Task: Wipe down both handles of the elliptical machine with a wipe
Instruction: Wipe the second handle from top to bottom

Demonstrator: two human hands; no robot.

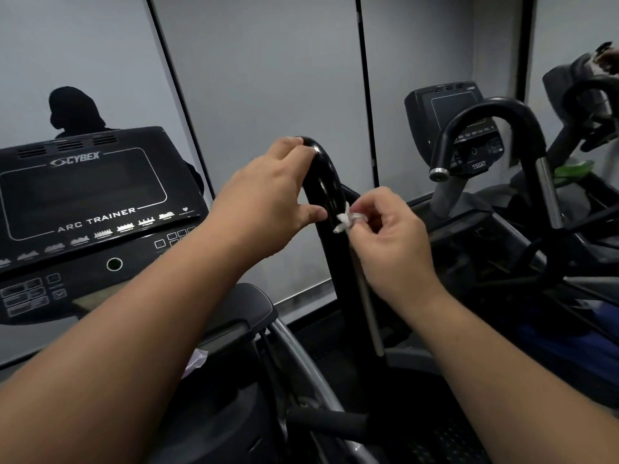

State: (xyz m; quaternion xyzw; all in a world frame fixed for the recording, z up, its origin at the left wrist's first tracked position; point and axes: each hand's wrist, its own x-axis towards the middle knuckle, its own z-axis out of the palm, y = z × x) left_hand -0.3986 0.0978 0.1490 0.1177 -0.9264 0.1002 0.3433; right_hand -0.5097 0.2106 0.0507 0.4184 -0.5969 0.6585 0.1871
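A black curved handle (326,192) of the elliptical machine rises in the middle of the view, with a metal strip down its right side. My left hand (264,202) rests against the handle's top bend, fingers over the crown and thumb touching its left side. My right hand (390,242) pinches a small crumpled white wipe (345,222) and presses it on the handle's right side, just below the bend. The machine's other handle is out of view.
The Cybex Arc Trainer console (90,209) stands at the left. A mirror wall (268,78) lies behind, showing a person's dark reflection. A second machine (489,135) with a curved handle stands at the right. A scrap of white paper (197,360) lies below the console.
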